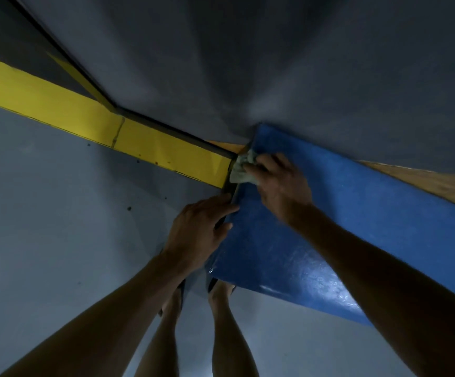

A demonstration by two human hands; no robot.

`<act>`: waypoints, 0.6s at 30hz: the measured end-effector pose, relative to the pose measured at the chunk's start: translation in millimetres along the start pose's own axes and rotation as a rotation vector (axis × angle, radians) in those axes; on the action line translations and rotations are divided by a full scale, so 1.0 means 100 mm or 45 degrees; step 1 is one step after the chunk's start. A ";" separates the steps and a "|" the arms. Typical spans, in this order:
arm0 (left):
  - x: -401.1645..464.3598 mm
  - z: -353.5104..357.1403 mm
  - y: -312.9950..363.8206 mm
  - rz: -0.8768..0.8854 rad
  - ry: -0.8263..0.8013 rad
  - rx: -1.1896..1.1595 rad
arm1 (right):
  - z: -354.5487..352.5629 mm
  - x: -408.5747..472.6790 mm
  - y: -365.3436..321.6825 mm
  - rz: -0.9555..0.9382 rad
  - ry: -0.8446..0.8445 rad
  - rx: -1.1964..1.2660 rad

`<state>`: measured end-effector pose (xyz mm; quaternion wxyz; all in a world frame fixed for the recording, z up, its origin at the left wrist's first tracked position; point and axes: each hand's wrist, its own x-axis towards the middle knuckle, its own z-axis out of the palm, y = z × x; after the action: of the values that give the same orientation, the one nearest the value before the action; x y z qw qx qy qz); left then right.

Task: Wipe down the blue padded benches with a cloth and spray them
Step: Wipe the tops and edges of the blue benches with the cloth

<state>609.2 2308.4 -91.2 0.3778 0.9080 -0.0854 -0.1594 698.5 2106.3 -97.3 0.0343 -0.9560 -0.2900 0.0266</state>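
Wiping is under way: the right hand grips the cloth at the far left corner of the blue bench, whose near end looks wet; the left hand rests flat-fingered on the left edge; no spray bottle shows

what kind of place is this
Probably a gym or training room, though that's a guess: a blue padded bench on a wooden base, a yellow stripe along grey walls, and a cloth wiping the pad.
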 end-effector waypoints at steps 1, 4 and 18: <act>-0.03 -0.01 -0.01 -0.010 -0.018 -0.017 | 0.00 0.12 0.10 0.004 -0.009 -0.044; -0.11 -0.03 -0.08 -0.046 -0.070 -0.008 | -0.07 0.57 0.35 0.040 0.007 -0.198; -0.26 -0.09 -0.12 -0.210 -0.105 -0.019 | -0.08 0.10 0.01 -0.259 -0.225 0.049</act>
<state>588.2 2330.0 -87.5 0.3665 0.9017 -0.0247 -0.2279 707.8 2110.7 -89.9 0.0296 -0.9148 -0.3867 0.1127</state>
